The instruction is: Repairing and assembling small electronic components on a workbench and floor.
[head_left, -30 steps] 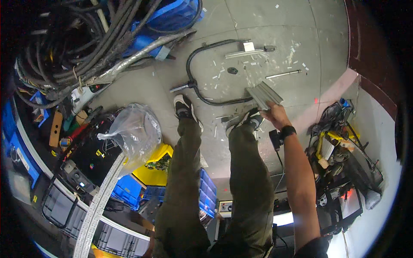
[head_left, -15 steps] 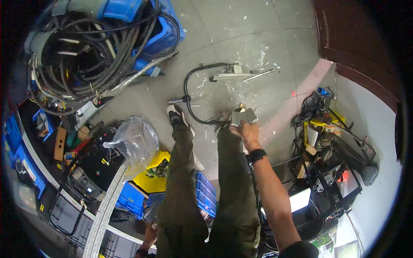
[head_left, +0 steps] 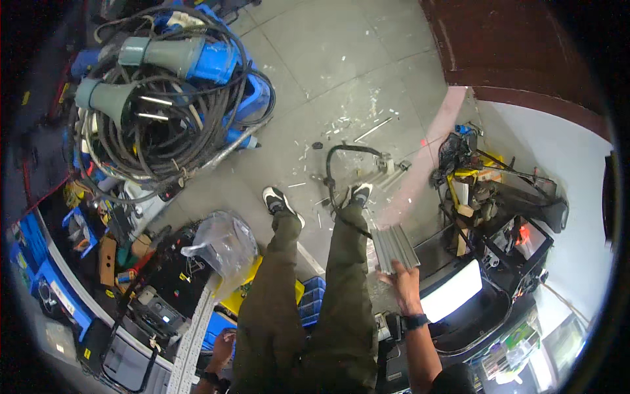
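My right hand is closed on the near end of a grey ribbed metal profile, thumb on one side, beside my right leg. A black hose or cable arches over my right shoe. Its far end meets a blurred silver metal piece; its near end passes out of sight by my knee and the profile. My left hand hangs low beside my left thigh, near a blue bin. Its fingers look bent, but they are dim and partly hidden, so whether it holds anything does not show.
Coiled black cables with large blue-grey plugs fill the far left. White scraps and a thin rod lie on the tiled floor. A clear plastic bag and perforated rail stand left; piled parts lie right by the wall.
My right hand has drawn the ribbed profile nearer and to the right. The hose and silver piece have shifted right and nearer. The head view has moved, and my right shoe now shows.
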The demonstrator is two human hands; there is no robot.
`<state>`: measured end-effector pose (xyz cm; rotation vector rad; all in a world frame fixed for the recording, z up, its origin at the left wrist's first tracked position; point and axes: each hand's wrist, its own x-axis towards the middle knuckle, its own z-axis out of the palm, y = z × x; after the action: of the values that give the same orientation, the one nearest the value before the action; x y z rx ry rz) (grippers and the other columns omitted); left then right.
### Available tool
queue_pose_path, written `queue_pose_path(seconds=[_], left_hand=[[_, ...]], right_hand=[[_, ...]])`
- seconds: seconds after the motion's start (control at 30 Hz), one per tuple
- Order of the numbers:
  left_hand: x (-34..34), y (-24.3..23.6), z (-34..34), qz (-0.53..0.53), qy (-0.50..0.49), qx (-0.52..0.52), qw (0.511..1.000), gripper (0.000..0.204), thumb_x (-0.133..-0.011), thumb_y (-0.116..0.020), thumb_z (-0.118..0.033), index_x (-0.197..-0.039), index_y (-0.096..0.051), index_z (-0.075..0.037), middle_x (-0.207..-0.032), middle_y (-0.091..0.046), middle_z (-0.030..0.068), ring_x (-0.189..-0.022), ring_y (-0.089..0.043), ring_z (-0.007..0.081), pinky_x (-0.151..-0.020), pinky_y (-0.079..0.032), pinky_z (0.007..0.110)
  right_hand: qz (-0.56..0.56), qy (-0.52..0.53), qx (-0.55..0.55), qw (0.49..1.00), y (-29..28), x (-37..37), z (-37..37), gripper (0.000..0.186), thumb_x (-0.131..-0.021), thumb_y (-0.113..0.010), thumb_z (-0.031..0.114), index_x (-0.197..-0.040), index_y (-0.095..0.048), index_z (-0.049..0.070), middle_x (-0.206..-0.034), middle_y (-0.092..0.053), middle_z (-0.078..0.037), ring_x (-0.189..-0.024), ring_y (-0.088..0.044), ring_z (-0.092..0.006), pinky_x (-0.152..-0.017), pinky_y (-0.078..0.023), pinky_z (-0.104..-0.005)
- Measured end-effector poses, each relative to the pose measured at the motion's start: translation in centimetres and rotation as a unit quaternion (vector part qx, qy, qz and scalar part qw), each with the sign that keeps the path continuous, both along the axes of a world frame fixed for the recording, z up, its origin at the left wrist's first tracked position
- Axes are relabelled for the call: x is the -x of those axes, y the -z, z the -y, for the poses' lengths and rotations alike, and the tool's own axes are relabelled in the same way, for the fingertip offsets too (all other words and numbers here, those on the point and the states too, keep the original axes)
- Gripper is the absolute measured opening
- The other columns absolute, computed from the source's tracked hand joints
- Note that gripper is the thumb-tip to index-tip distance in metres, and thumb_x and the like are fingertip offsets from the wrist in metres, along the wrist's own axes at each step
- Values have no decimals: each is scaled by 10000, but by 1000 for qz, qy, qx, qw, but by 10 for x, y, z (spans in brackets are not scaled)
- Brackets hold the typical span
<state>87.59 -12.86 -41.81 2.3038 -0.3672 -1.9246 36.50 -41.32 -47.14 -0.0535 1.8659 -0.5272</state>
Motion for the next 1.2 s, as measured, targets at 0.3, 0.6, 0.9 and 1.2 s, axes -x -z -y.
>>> queue_pose_path(seconds=[0.3,0.6,0.9,1.2], left_hand=[[-85,27,33,24,21,142,989,148,-911,-557,74,-1007,-635,-6,-994,-683,103,-954,-678,192,-851,-543,320],[-29,37,46,-9,45,105,993,133,-940,-575,24,-1049,-634,-24,-1032,-689,104,-958,-681,205,-857,-521,316],[52,30,162,48,248,110,961,187,-950,-568,-47,-1113,-639,10,-1053,-697,109,-936,-665,187,-837,-509,296],[95,65,309,97,416,141,893,220,-943,-593,-71,-1150,-641,-18,-1097,-700,144,-1022,-674,243,-899,-512,352]], right_hand=[[-65,59,0,996,-83,60,-39,355,-936,-577,108,-1116,-524,-193,-908,-658,-260,-663,-718,-328,-578,-616,-339],[-135,9,-55,989,-18,137,-99,324,-923,-589,135,-988,-549,-180,-832,-653,-229,-630,-713,-312,-529,-592,-336],[-195,-88,5,977,-4,169,-120,372,-952,-584,197,-861,-655,-157,-685,-679,-183,-601,-714,-262,-518,-571,-340],[-380,-244,-42,891,11,157,-107,425,-934,-642,277,-689,-604,-68,-701,-612,-292,-707,-600,-505,-681,-467,-571]])
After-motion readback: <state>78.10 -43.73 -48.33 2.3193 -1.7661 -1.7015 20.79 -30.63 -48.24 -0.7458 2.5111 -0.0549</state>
